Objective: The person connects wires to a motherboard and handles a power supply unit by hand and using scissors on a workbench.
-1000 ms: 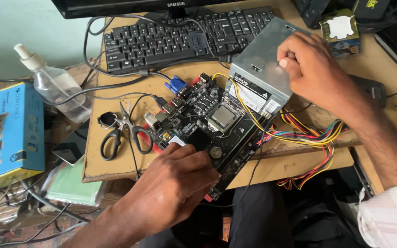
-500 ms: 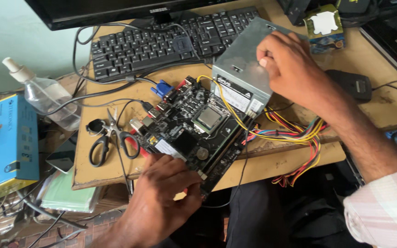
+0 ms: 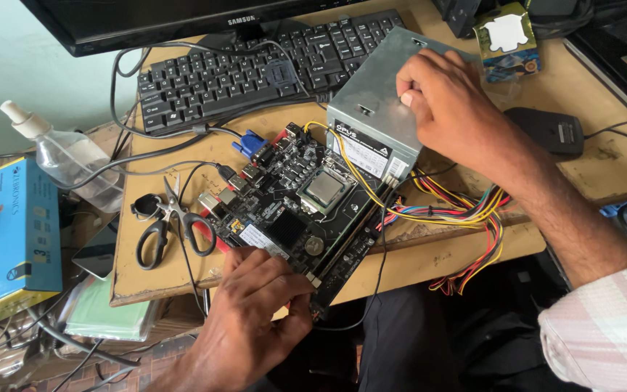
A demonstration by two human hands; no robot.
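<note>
My two hands are bare, with no gloves and no rings. My left hand [image 3: 244, 319] has short nails, and its arm is bare as far as I can see. My right hand [image 3: 448, 109] has short nails too, and one light fingernail shows near the top. My right arm is bare up to a soft cloth sleeve [image 3: 607, 330] with thin pink and white stripes. My lap is in dark trousers [image 3: 415, 341].
</note>
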